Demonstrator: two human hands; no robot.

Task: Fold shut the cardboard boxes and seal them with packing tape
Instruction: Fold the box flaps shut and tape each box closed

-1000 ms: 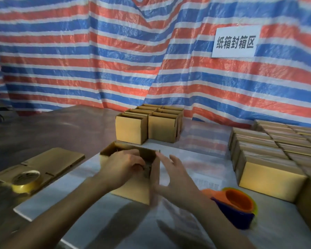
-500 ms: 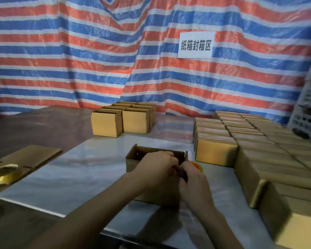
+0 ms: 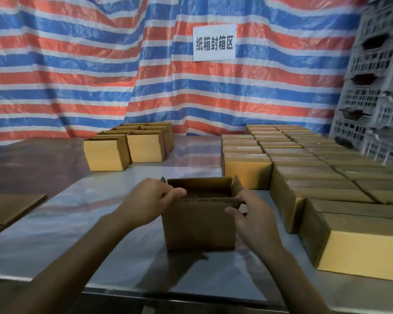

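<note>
The small brown cardboard box (image 3: 199, 225) stands mid-way on the shiny grey table (image 3: 77, 223), mouth upward, long side left to right, left hand (image 3: 149, 199) curling its fingers over the left rim and right hand (image 3: 254, 216) pinching the near flap, probably to fold it shut.

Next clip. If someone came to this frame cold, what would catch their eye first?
Probably the red, white and blue striped tarp filling the background, with a white sign of Chinese characters on it, upper right of centre. Next, the open box at the middle of the table, gripped at its top edge by the left hand and right hand. On the right, a large block of closed boxes runs back toward the tarp.
</note>
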